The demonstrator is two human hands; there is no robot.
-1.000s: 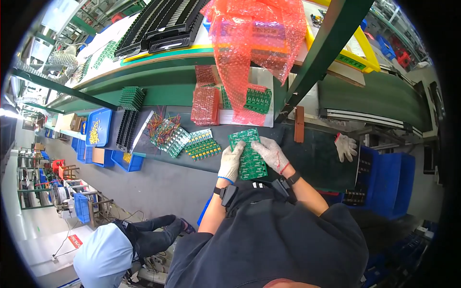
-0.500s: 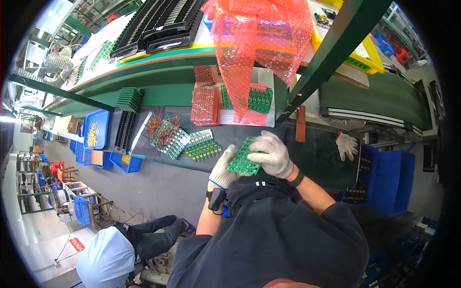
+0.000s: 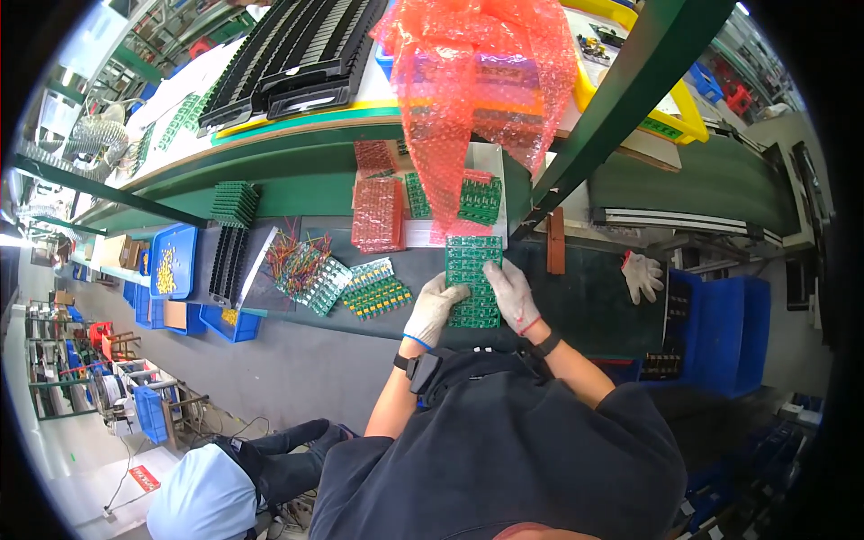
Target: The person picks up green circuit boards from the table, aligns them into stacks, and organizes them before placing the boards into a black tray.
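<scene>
A green circuit board panel (image 3: 473,283) is held lengthwise in front of me, its far end close to a white tray (image 3: 417,238). My left hand (image 3: 436,306), in a whitish knit glove, grips the panel's left edge with the thumb on its face. Along the right edge, my gloved right hand (image 3: 513,295) closes on it too, thumb on top. The fingers beneath the panel are hidden. Behind it, more green boards (image 3: 481,198) lie in the tray, partly under red bubble wrap (image 3: 441,117) that hangs from the shelf. Red bubble-wrap pouches (image 3: 378,214) are stacked at the tray's left.
Left on the bench lie boards with red and yellow wires (image 3: 310,274), boards with yellow parts (image 3: 378,290) and a black rack (image 3: 230,265). A blue tray (image 3: 176,261) holds small yellow pieces. Rightward are a brown bar (image 3: 556,241), a loose glove (image 3: 642,276) and a green post (image 3: 621,99).
The panel has turned from slanted to straight and moved slightly away from me. My right hand has shifted from over its top to its right edge; my left hand keeps the left side.
</scene>
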